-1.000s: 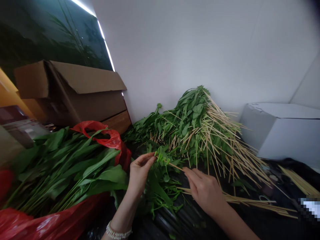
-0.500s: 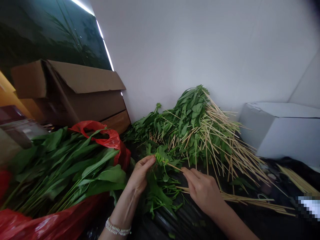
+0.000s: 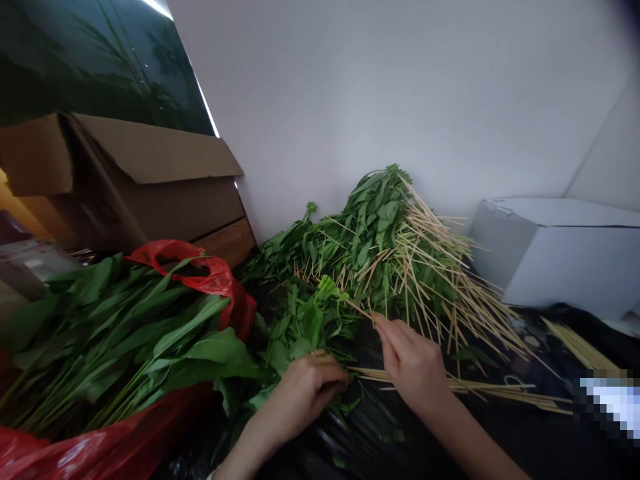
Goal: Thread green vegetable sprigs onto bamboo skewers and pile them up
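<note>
My right hand pinches a thin bamboo skewer that slants up to the left. Bright green leafy stems are bunched at its far tip. Lower and to the left, my left hand is closed, back of the hand up, at the near edge of a loose heap of greens. Its fingertips are tucked underneath, so what they pinch stays hidden. Beyond both hands lies a big pile of skewered leaves, the bare stick ends fanning out to the right.
On the left, a red plastic bag holds long leafy stalks. An open cardboard box stands behind it, and a white box at the right. More bare skewers lie on black plastic sheeting.
My left hand has come away from the skewer's leafy tip and moved down toward me, to the greens. My right hand has lifted the skewer slightly.
</note>
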`<action>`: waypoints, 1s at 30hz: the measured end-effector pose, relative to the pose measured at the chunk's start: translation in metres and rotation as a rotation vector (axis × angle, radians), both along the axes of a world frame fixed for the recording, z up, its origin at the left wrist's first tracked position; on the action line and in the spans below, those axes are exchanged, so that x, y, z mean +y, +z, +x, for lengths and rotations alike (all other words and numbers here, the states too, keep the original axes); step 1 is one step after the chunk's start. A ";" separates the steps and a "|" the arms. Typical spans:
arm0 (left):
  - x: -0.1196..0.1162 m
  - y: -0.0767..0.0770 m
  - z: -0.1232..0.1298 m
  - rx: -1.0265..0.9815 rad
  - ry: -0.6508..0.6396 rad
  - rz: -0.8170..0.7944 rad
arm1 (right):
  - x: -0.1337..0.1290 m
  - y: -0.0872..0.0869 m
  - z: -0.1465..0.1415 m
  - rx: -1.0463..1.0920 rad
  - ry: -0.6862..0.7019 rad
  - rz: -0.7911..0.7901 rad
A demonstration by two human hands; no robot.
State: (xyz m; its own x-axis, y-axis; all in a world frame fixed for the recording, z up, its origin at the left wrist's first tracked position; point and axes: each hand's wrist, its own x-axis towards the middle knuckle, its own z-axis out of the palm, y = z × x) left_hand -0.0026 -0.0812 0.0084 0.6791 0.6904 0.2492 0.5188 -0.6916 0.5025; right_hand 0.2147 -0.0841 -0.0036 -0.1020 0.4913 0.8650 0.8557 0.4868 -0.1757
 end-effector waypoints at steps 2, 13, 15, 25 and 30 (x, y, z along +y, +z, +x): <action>0.001 -0.002 -0.004 0.134 0.004 0.015 | 0.000 -0.001 -0.001 0.000 0.003 -0.012; 0.007 -0.001 -0.004 0.330 0.071 0.052 | 0.000 0.001 -0.002 -0.025 0.016 -0.019; 0.006 0.006 -0.004 0.202 0.079 -0.004 | 0.000 0.000 -0.002 -0.026 0.009 -0.023; 0.008 0.042 -0.014 -1.162 0.247 -0.539 | 0.002 -0.003 -0.001 -0.014 -0.002 -0.042; 0.035 0.033 -0.016 -1.437 0.570 -0.524 | 0.000 -0.003 -0.003 0.002 0.042 -0.041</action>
